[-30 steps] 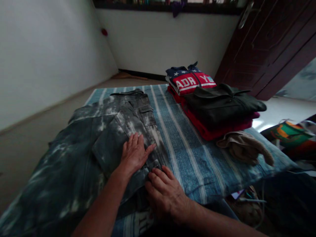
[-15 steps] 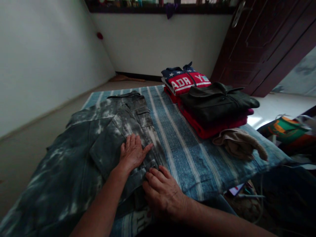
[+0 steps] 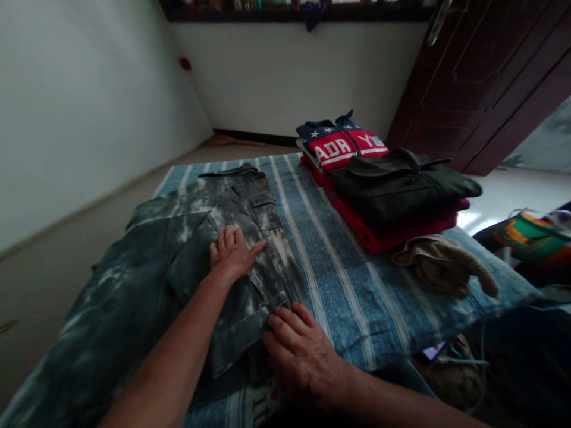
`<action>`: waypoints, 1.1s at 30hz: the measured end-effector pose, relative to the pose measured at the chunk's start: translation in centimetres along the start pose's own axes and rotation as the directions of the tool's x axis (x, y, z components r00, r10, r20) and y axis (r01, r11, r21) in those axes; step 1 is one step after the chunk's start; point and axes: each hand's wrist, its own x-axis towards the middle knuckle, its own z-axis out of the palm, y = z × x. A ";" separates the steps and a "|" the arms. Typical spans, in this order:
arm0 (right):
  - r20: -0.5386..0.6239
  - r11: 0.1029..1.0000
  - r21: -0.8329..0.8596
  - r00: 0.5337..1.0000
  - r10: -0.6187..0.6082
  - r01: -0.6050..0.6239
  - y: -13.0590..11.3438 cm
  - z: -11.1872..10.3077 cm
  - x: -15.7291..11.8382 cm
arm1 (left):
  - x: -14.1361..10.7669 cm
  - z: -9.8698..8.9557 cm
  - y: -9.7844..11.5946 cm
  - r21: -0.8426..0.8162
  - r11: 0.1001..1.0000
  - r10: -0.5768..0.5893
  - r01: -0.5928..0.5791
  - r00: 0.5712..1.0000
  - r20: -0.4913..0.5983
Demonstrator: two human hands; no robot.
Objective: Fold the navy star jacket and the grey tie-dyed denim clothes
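Note:
A grey-green mottled jacket (image 3: 147,255) lies spread on the blue striped cover, one sleeve folded in over its body. My left hand (image 3: 232,254) rests flat on the folded sleeve, fingers spread and thumb out to the right. Near the cuff and the lower right edge of the jacket is my right hand (image 3: 301,348), its fingers bent over the cloth; whether it pinches the fabric is hard to see, as the fingertips and thumb are partly hidden.
Right of the jacket stands a stack of folded clothes with a dark jacket (image 3: 401,184) on top. Behind it lies a red and blue starred garment (image 3: 343,145). A brown crumpled cloth (image 3: 441,264) sits near the right edge of the striped cover (image 3: 330,255).
My left hand has slid up and slightly left over the sleeve. My right hand has stayed by the cuff. The view has shifted a little.

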 end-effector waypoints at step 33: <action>-0.452 0.966 -0.226 0.865 -0.219 0.126 0.2 2.3 0.5 | 0.9 0.8 -1.0 -0.034 0.995 -0.095 0.097 0.994 0.052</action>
